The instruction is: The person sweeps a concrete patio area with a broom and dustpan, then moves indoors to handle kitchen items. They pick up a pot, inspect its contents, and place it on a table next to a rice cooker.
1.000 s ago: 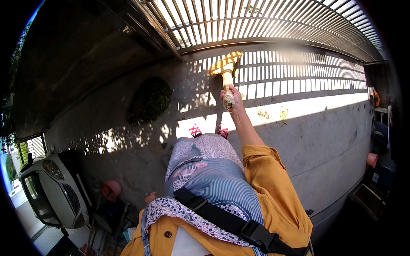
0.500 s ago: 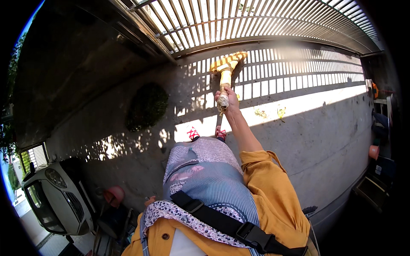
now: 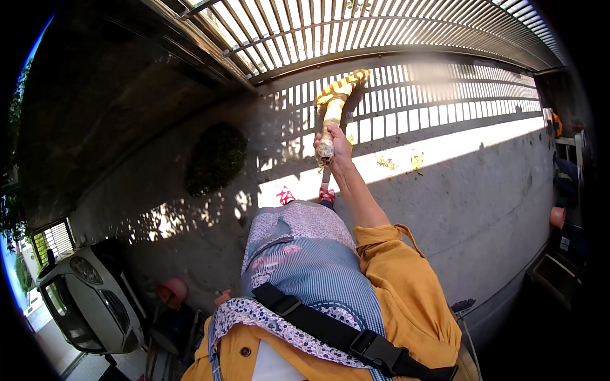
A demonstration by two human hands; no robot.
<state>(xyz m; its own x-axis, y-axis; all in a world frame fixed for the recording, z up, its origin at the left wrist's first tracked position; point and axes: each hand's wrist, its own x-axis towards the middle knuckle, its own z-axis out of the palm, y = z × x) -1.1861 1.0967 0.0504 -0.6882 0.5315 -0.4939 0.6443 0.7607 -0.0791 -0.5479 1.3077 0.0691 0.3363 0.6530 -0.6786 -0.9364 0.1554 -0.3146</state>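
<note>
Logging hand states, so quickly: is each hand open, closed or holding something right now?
Left hand: mostly hidden; open or closed cannot be told.
Right hand: closed, holding a yellow straw broom by its pale wrapped handle.

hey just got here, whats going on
A person's right hand grips a short-handled broom by its wrapped handle, with the yellowish head pointing toward the barred fence. The head is over the sunlit, striped ground; whether it touches is hard to tell. Some yellow leaves lie to the right. The left hand is beside the body, too hidden to see if it holds anything.
</note>
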